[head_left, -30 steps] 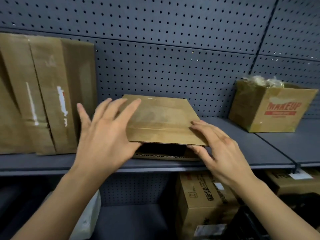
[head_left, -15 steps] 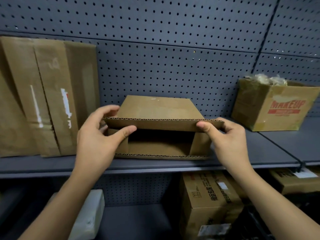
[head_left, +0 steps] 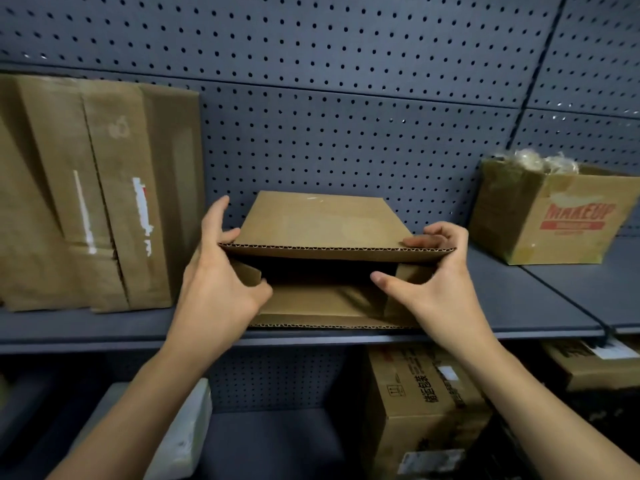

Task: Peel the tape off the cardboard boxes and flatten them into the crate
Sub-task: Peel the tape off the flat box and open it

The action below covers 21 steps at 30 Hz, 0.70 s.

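Head view: the small box (head_left: 322, 220) is set on the shelf (head_left: 519, 299), near the front edge, open end faced this way. Its top flap (head_left: 336, 250) is held up at both ends. It is gripped by the left hand (head_left: 214, 282) on the left. On the right it is gripped by the right hand (head_left: 436, 282), fingers (head_left: 424, 241) curled on top.

Risk, prob.: if it's pulled too hard, the box could be dragged off the shelf, or a flap torn.

Vs. half a sec ago: both thumbs are moved down to the side flaps (head_left: 247, 273), & the opening is made wider.

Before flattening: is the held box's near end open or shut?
Open: the box has its top flap raised off the bottom flap, dark interior showing.
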Each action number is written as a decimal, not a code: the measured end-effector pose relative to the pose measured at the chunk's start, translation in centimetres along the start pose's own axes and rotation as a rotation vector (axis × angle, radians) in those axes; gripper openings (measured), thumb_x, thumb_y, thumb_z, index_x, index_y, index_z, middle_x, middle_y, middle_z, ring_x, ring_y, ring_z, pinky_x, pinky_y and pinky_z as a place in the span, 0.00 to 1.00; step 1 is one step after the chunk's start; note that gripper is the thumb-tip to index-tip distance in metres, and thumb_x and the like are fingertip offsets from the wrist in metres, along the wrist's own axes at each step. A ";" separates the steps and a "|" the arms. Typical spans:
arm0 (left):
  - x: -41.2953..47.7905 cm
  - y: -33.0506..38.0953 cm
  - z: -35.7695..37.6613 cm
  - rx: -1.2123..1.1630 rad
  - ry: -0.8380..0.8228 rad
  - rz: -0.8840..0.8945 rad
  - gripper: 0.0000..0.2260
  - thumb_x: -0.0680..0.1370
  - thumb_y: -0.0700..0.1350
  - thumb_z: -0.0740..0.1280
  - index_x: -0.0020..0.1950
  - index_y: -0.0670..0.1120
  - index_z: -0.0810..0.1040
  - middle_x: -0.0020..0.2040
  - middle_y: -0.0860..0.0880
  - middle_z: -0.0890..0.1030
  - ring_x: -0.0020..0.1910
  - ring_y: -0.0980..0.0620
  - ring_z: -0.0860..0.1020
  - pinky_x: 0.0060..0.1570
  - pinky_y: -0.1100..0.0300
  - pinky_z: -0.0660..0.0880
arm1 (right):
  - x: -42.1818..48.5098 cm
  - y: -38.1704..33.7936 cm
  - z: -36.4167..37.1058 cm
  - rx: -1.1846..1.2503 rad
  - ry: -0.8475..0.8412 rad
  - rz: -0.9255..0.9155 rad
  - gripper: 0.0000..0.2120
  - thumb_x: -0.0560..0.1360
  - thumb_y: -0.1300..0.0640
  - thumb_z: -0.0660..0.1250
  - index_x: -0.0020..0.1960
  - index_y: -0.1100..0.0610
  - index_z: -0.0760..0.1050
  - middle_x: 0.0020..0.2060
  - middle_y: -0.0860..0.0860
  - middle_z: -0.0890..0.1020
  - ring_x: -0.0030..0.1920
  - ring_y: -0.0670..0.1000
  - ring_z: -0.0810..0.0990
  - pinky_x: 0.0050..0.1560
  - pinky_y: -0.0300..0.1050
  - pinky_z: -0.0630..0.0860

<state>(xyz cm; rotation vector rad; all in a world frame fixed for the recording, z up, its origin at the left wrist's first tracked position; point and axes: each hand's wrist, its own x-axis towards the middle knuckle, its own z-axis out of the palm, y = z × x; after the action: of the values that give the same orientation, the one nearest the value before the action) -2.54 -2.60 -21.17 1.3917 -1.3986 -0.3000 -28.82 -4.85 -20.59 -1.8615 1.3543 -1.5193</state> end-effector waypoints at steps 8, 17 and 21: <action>0.0 -0.7 -2.2 -0.046 -0.264 0.020 0.43 0.74 0.33 0.70 0.78 0.67 0.56 0.66 0.69 0.70 0.45 0.77 0.75 0.37 0.79 0.70 | 0.1 1.0 -1.3 -0.092 -0.001 -0.018 0.34 0.66 0.55 0.78 0.63 0.35 0.63 0.59 0.46 0.71 0.57 0.43 0.75 0.57 0.40 0.73; 0.3 -1.0 -4.0 -0.005 -0.388 0.066 0.35 0.76 0.29 0.64 0.75 0.61 0.65 0.75 0.66 0.62 0.58 0.77 0.71 0.45 0.81 0.69 | -0.2 1.8 -5.8 -0.013 -0.315 -0.060 0.38 0.74 0.69 0.69 0.73 0.35 0.65 0.66 0.34 0.75 0.66 0.37 0.74 0.56 0.37 0.76; 0.4 -1.3 -4.1 0.026 -0.404 0.036 0.35 0.77 0.30 0.63 0.73 0.66 0.66 0.73 0.73 0.61 0.23 0.55 0.69 0.23 0.67 0.66 | -0.4 2.6 -6.6 0.015 -0.359 -0.111 0.32 0.76 0.75 0.64 0.69 0.43 0.74 0.69 0.36 0.74 0.73 0.39 0.68 0.69 0.34 0.67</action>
<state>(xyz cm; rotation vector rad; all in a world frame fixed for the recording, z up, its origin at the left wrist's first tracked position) 1.55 -1.31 -20.43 1.3745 -1.7588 -0.5645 -35.90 -3.95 -20.48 -2.1058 1.0870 -1.1635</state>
